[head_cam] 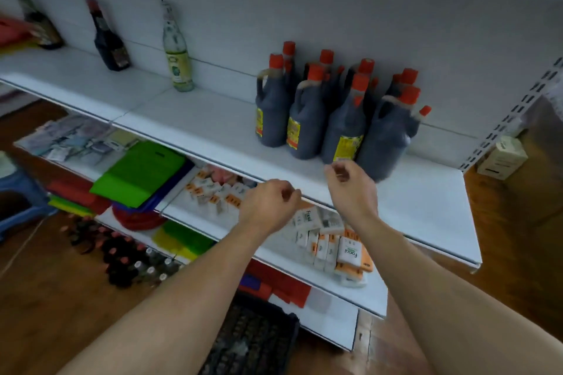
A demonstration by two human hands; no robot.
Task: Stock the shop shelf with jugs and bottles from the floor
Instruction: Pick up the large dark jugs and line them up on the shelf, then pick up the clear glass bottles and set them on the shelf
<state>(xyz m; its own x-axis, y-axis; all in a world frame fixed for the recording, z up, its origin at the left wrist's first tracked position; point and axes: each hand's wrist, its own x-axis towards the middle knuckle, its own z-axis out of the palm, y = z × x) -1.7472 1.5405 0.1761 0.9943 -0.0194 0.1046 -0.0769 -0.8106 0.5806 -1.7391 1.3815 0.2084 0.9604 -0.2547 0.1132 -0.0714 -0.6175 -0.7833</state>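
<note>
A: Which step is this, then?
B: Between loads, I'd say. The left hand and the right hand both hover at the front edge of the shelf, fingers loosely curled, holding nothing. The right one is just in front of the dark jugs, not touching them.
A: And the stock?
B: A tight cluster of orange-capped jugs stands upright on the shelf, towards its right end. More bottles stand on the wooden floor at the lower left, well apart from both hands. A black crate sits on the floor between the forearms; I can't tell what is in it.
A: So the next move?
B: Probably a reach down and left to the floor bottles, a grip round a neck, then a lift to the stretch of shelf between the pale bottle and the jugs.
A: Anything legible?
B: The jugs carry yellow labels with red, too blurred to read. The pale bottle has a green-and-white label, also unreadable. Only the tissue packs on the shelf below give a word: "Facial", printed sideways
</note>
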